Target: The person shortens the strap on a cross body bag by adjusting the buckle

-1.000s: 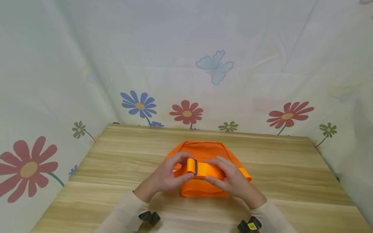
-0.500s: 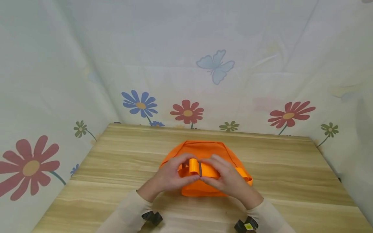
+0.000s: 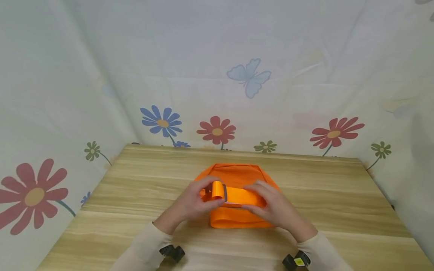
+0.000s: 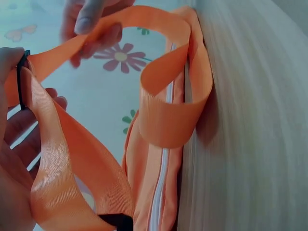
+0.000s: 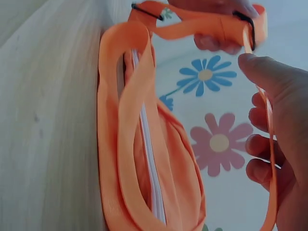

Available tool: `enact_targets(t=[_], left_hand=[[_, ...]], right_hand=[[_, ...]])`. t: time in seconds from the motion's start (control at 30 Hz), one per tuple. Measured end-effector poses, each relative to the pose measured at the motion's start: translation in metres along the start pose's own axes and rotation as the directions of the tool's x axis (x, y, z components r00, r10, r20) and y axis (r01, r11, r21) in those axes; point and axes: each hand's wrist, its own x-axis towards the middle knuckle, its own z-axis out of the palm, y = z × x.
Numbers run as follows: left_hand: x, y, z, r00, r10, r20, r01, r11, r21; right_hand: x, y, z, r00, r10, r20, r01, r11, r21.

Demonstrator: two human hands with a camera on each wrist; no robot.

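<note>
An orange bag (image 3: 237, 171) with a white zipper (image 5: 149, 149) lies on the table, its wide orange strap (image 3: 237, 195) raised above it. My left hand (image 3: 194, 201) grips the strap beside a black slider buckle (image 3: 225, 192), where the webbing forms a small loop. Farther right along the same strap, my right hand (image 3: 279, 207) pinches the webbing between thumb and fingers. In the left wrist view, a second black fitting (image 4: 115, 220) sits lower on the strap. Another stretch of strap curls over the zipper, away from both hands.
The wood-grain table (image 3: 145, 169) extends around the bag. A pale curtain (image 3: 190, 45) printed with flowers and a butterfly stands behind the table and along both sides. Black wrist devices (image 3: 173, 253) are worn over the light sleeves.
The hands first came together at the slider buckle, then parted. My right hand has slid rightward along the strap; my left hand and the buckle have shifted slightly left.
</note>
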Motion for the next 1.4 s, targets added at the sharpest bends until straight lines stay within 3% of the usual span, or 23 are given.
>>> enact_targets(t=[0.23, 0.43, 0.6, 0.8, 1.4], left_hand=[[-0.001, -0.005, -0.003, 0.999, 0.039, 0.009, -0.039, 0.999, -0.037], [-0.001, -0.006, -0.001, 0.999, 0.038, 0.026, -0.036, 0.996, -0.079], [-0.002, -0.008, 0.001, 0.998, 0.049, 0.031, -0.045, 0.994, -0.100], [0.000, -0.008, 0.003, 0.996, 0.077, 0.038, -0.073, 0.992, -0.108], [0.005, -0.004, 0.007, 0.989, 0.047, 0.138, -0.044, 0.999, -0.028]], right_hand=[[-0.002, 0.005, -0.004, 0.997, -0.080, -0.017, 0.080, 0.997, 0.014], [-0.001, 0.004, 0.002, 0.988, -0.131, -0.083, 0.136, 0.989, 0.053], [0.000, -0.001, 0.007, 0.992, -0.078, -0.102, 0.092, 0.987, 0.135], [0.003, -0.008, 0.010, 0.997, -0.011, -0.074, 0.022, 0.987, 0.162], [0.014, -0.016, 0.020, 0.994, -0.075, -0.085, 0.089, 0.981, 0.173]])
